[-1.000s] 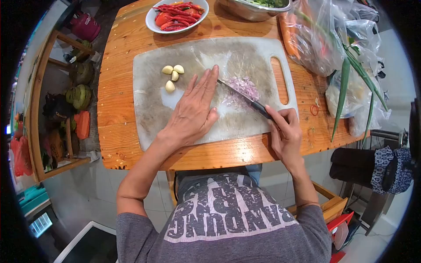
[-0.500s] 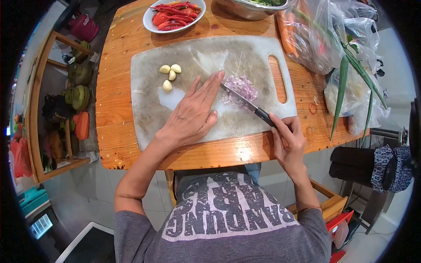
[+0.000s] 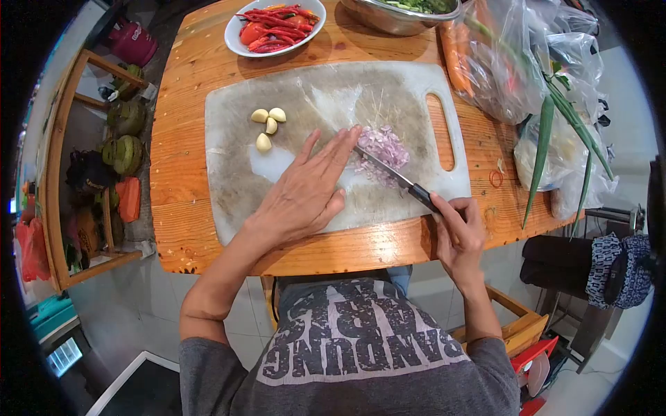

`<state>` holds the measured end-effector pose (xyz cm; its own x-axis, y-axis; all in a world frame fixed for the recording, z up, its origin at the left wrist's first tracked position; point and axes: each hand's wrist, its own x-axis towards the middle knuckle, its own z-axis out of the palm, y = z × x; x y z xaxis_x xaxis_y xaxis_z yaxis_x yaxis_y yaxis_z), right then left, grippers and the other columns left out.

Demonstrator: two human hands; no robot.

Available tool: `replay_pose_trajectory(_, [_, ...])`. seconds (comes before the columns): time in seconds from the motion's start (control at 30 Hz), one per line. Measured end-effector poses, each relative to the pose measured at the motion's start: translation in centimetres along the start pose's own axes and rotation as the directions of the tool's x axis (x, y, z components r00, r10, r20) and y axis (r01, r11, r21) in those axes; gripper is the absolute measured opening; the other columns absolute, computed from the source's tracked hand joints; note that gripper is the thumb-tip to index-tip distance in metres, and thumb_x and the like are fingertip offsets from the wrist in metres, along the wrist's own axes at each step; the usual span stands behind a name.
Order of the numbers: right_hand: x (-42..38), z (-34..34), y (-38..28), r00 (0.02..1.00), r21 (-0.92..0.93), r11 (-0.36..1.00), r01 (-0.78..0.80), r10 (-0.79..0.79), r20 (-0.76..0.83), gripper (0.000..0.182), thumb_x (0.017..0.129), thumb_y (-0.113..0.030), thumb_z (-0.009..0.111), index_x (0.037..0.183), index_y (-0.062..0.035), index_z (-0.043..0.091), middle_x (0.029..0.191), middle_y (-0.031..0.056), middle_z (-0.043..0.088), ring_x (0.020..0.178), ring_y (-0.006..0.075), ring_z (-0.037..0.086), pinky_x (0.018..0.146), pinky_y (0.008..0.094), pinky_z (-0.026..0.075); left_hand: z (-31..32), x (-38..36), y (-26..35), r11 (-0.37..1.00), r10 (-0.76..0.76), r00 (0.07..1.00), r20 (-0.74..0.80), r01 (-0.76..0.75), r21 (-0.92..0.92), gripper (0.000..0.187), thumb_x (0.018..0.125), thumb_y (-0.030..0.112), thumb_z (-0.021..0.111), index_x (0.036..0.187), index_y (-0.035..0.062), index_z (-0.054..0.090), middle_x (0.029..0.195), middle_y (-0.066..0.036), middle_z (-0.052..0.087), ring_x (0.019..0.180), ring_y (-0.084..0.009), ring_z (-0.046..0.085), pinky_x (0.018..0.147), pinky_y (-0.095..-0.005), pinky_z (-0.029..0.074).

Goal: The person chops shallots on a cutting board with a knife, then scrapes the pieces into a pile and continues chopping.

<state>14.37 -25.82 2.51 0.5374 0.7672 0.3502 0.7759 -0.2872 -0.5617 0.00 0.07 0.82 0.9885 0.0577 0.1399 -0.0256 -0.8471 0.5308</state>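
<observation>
My right hand [image 3: 460, 232] grips the black handle of a knife [image 3: 386, 168], its blade slanting up and left along the edge of a pile of finely chopped shallot [image 3: 388, 148]. At the blade's tip lie the stretched fingertips of my left hand [image 3: 305, 187], palm down over the cutting board [image 3: 236, 201] with the thumb apart. Several peeled garlic cloves [image 3: 271, 127] rest on the board's upper left, beyond my left hand.
A white bowl of red chilies and tomatoes [image 3: 275, 29] stands behind the board, with a metal bowl of cut greens [image 3: 402, 17] beside it. Plastic bags with carrots [image 3: 456, 55] and green onion leaves [image 3: 540, 152] crowd the table's right side. A rubber band [image 3: 496, 178] lies near the board.
The view has tilted slightly, so the board and bowls sit a little lower. Both hands keep nearly the same pose, the knife still beside the chopped shallot.
</observation>
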Motion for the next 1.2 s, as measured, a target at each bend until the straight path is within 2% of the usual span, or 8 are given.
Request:
replay_pose_trajectory(0.1, [-0.5,0.4,-0.3,0.995,-0.055,0.994,0.094,-0.095,-0.028,0.049,0.080,0.009,0.076,0.126,-0.0070,0.073,0.091,0.0125,0.056,0.075,0.0241,0.057,0.063,0.0331,0.048,-0.1,-0.3,-0.2,1.000,-0.006,1.000,-0.002,0.006,-0.001,0.094,0.085,0.007,0.054,0.163,-0.0030,0.001,0.170,-0.017,0.022,0.155,-0.0333,0.027,0.129,-0.0542,0.009])
replay_pose_trajectory(0.23, [0.8,-0.1,-0.8,0.996,-0.005,0.997,0.077,-0.077,-0.046,0.050,0.079,0.011,0.074,0.125,-0.0068,0.074,0.089,0.0125,0.056,0.073,0.0246,0.057,0.065,0.0338,0.048,-0.3,0.0,-0.3,0.998,-0.045,0.999,-0.025,0.044,-0.033,0.094,0.085,0.008,0.054,0.163,-0.0021,0.002,0.169,-0.018,0.023,0.155,-0.0341,0.026,0.129,-0.0539,0.008])
replay_pose_trajectory(0.4, [2.2,0.7,-0.6,0.985,-0.014,0.987,0.162,-0.163,-0.061,0.056,0.073,0.014,0.070,0.125,-0.0072,0.074,0.089,0.0122,0.056,0.079,0.0256,0.056,0.067,0.0354,0.048,0.0,-0.3,-0.6,0.996,-0.084,0.990,-0.113,0.083,-0.008,0.094,0.085,0.010,0.054,0.163,-0.0024,0.003,0.169,-0.020,0.024,0.156,-0.0347,0.025,0.129,-0.0536,0.006])
replay_pose_trajectory(0.53, [3.3,1.9,0.8,0.987,0.014,0.987,0.162,-0.162,-0.017,0.057,0.073,0.014,0.069,0.126,-0.0070,0.074,0.089,0.0120,0.055,0.078,0.0259,0.056,0.068,0.0358,0.048,0.0,0.2,-0.9,0.997,-0.068,0.986,-0.153,0.071,0.017,0.093,0.085,0.010,0.054,0.163,-0.0033,0.004,0.169,-0.020,0.024,0.156,-0.0341,0.024,0.129,-0.0545,0.006])
replay_pose_trajectory(0.6, [2.6,1.8,0.3,0.989,0.020,0.989,0.144,-0.145,0.014,0.058,0.073,0.014,0.070,0.127,-0.0072,0.073,0.089,0.0120,0.055,0.078,0.0261,0.055,0.068,0.0361,0.048,0.5,-0.8,-0.3,0.995,-0.091,0.989,-0.112,0.094,0.019,0.093,0.085,0.010,0.054,0.163,-0.0033,0.004,0.169,-0.020,0.023,0.156,-0.0337,0.024,0.128,-0.0549,0.006])
replay_pose_trajectory(0.77, [2.1,1.3,-0.7,0.987,0.008,0.987,0.162,-0.162,0.003,0.059,0.073,0.013,0.071,0.128,-0.0070,0.073,0.089,0.0121,0.055,0.078,0.0263,0.055,0.068,0.0358,0.047,0.0,-0.3,-0.3,0.991,-0.118,0.983,-0.144,0.126,0.051,0.093,0.085,0.010,0.054,0.163,-0.0034,0.005,0.169,-0.019,0.024,0.156,-0.0329,0.024,0.128,-0.0548,0.005])
replay_pose_trajectory(0.83, [2.8,1.3,-0.5,0.983,0.001,0.983,0.185,-0.185,-0.010,0.057,0.074,0.013,0.071,0.128,-0.0064,0.073,0.089,0.0118,0.056,0.077,0.0262,0.055,0.068,0.0358,0.047,0.0,0.2,-0.6,0.991,-0.104,0.981,-0.163,0.116,0.065,0.092,0.085,0.011,0.056,0.162,-0.0044,0.008,0.167,-0.021,0.027,0.153,-0.0343,0.031,0.128,-0.0555,0.008])
replay_pose_trajectory(1.2, [1.6,1.3,-2.3,0.995,0.062,0.996,0.058,-0.063,0.081,0.057,0.078,0.012,0.071,0.134,-0.0034,0.068,0.089,0.0121,0.055,0.077,0.0265,0.054,0.065,0.0360,0.047,0.1,-0.4,-0.3,0.993,-0.103,0.982,-0.157,0.110,0.036,0.094,0.083,0.009,0.056,0.163,-0.0034,0.006,0.166,-0.020,0.029,0.153,-0.0325,0.033,0.128,-0.0563,0.007])
